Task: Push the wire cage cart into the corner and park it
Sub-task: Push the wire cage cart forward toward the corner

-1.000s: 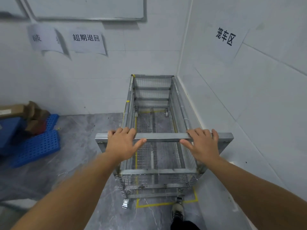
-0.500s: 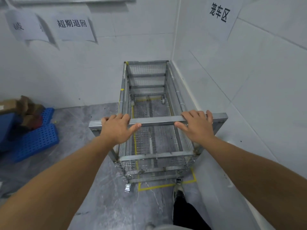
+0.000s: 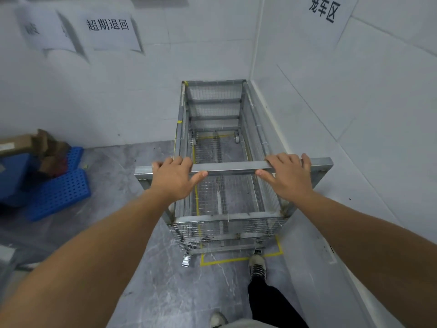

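Note:
A tall metal wire cage cart (image 3: 214,107) stands in the corner, its far end against the back wall and its right side along the right wall. It sits over a yellow floor outline (image 3: 238,258). My left hand (image 3: 173,177) grips the left part of the near top bar (image 3: 233,167), fingers over it and thumb under. On the right part of the same bar rests my right hand (image 3: 287,176), held the same way. My right foot (image 3: 258,266) is just behind the cart's near right caster.
Blue plastic pallets (image 3: 59,188) with cardboard boxes (image 3: 28,143) lie on the floor at the left. Paper signs hang on the back wall (image 3: 108,27) and on the right wall (image 3: 325,9). Grey floor lies open between the pallets and the cart.
The cart has rolled a little further toward the back wall and I have stepped forward behind it. Both hands stay on the top bar.

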Available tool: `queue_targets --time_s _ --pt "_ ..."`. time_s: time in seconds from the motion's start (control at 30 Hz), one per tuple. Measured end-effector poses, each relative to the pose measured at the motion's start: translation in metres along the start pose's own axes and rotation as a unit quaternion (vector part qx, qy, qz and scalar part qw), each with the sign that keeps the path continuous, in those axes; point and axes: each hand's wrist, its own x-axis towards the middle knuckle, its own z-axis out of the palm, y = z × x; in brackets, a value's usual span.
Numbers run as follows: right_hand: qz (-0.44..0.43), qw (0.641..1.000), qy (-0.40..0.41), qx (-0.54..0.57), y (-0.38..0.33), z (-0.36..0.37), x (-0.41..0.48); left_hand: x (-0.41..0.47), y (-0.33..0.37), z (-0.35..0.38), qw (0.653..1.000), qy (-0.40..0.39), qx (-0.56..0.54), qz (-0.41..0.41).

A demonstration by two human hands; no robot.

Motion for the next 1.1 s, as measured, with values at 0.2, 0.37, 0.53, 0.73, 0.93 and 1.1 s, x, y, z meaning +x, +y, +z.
queue_targets --time_s 0.2,0.37,0.53,0.73,0.93,1.1 --pt "0.003 1.0 0.003 0.002 0.0 0.002 0.001 0.0 0.001 -0.001 1.0 0.001 0.003 0.001" --pt "0.004 1.0 0.009 0.008 -0.001 0.0 -0.001 0.001 0.001 0.0 1.0 0.004 0.004 0.001" --pt "0.002 1.0 0.028 0.009 -0.001 0.004 0.0 0.002 0.0 0.001 1.0 -0.007 -0.002 -0.006" --pt "-0.011 0.999 0.045 0.015 0.001 0.007 0.001 0.004 -0.004 0.005 1.0 0.0 -0.004 -0.007" --pt "-0.024 0.998 0.046 0.019 0.003 0.01 0.001 0.004 -0.004 0.007 1.0 0.006 0.005 -0.01" --pt "-0.025 0.998 0.053 0.014 0.005 0.012 0.001 0.003 -0.002 0.006 1.0 0.018 0.012 -0.013"
